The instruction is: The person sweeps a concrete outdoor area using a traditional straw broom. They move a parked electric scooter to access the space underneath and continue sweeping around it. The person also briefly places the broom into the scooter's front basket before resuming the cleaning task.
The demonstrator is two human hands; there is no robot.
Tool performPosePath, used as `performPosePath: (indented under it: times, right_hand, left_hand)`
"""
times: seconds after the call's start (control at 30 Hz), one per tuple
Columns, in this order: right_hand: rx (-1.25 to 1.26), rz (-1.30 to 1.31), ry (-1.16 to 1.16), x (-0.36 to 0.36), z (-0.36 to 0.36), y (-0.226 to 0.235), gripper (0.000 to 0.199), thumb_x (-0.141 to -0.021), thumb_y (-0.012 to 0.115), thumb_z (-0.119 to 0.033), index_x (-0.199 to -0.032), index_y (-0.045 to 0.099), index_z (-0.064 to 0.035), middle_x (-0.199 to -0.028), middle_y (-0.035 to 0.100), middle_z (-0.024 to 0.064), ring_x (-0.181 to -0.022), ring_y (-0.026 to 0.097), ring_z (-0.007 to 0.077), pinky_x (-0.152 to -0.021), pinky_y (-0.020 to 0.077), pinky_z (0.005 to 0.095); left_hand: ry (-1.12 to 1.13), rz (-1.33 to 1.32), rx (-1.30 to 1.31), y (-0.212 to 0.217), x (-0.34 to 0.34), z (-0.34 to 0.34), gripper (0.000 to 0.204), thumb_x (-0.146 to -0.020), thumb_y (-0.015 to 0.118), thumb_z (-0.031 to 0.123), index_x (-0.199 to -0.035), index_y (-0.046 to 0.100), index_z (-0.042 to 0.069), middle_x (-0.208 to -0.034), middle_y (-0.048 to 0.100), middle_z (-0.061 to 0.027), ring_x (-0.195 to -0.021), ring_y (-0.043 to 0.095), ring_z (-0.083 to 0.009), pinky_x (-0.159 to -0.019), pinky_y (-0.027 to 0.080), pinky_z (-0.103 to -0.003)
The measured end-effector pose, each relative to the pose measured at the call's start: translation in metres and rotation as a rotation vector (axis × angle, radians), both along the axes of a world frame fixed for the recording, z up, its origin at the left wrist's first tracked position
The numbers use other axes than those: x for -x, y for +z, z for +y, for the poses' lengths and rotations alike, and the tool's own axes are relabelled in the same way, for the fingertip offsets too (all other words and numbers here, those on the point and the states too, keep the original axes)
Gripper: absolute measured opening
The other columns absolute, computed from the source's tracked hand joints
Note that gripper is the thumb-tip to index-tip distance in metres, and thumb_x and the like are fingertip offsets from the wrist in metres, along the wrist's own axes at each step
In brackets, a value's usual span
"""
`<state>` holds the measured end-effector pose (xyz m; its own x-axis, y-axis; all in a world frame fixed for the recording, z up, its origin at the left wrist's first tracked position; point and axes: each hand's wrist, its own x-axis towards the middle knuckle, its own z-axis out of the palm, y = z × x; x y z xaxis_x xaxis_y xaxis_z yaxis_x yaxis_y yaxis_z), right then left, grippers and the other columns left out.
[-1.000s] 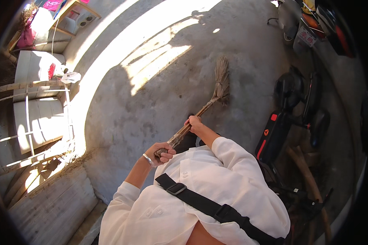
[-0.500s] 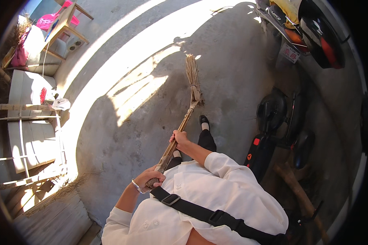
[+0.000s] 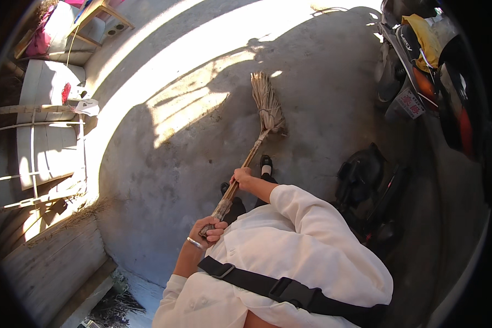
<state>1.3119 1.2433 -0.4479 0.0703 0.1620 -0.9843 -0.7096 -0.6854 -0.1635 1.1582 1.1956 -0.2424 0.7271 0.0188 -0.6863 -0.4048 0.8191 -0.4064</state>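
Observation:
A long straw broom (image 3: 267,104) slants from my waist up toward the middle of the concrete floor. Its bristles fan out over the floor beyond my feet, bound with ties where they meet the handle. My left hand (image 3: 209,228), with a silver bangle at the wrist, is wrapped round the handle's near end by my belly. Farther along the handle my right hand (image 3: 242,177) grips it, fingers closed. Both black shoes show just past my right hand, the right one (image 3: 265,162) ahead of the left.
On the right stand a parked motorbike (image 3: 421,71) and a black electric scooter (image 3: 361,175) in shade. White boxes (image 3: 49,87) and a pole frame (image 3: 33,147) line the left side. Wooden planks (image 3: 54,273) lie at lower left; a wooden stool (image 3: 95,22) stands far left.
My view has turned and shifted, bringing the motorbike farther into sight. My left foot has come forward. The bristles are spread wider, and both hands keep their hold on the broom.

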Motion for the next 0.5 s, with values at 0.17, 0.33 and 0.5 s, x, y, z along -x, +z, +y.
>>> performPosePath:
  times: [0.17,0.33,0.5]
  right_hand:
    - [-0.006,0.179,0.107,0.057,-0.008,0.033,0.001,-0.076,0.039,0.002,-0.076,0.04,0.0018,-0.05,0.043,0.0134,-0.038,0.045,0.024,-0.038,0.0428,0.0385]
    - [-0.154,0.348,0.072,0.044,0.005,0.08,0.011,-0.074,0.039,0.003,-0.063,0.04,0.0006,-0.053,0.043,0.0112,-0.042,0.046,0.0222,-0.039,0.0432,0.0353]
    - [-0.27,0.3,0.003,-0.005,0.035,0.09,0.011,-0.075,0.042,0.001,-0.064,0.041,0.001,-0.053,0.043,0.0097,-0.042,0.046,0.02,-0.041,0.0449,0.0335]
  left_hand:
    - [0.022,0.2,-0.129,0.066,-0.001,-0.026,0.03,-0.077,0.042,0.005,-0.106,0.036,0.002,-0.065,0.04,-0.0038,-0.04,0.035,-0.0057,-0.033,0.034,-0.019]
    - [-0.412,0.419,-0.442,0.099,-0.006,-0.012,0.047,-0.076,0.044,0.009,-0.12,0.032,0.002,-0.069,0.047,-0.0041,-0.047,0.042,-0.0072,-0.041,0.037,-0.019]
    - [-0.528,0.456,-0.542,0.104,-0.036,0.018,0.049,-0.077,0.045,0.013,-0.123,0.033,0.002,-0.075,0.051,-0.006,-0.051,0.045,-0.0064,-0.042,0.037,-0.015]
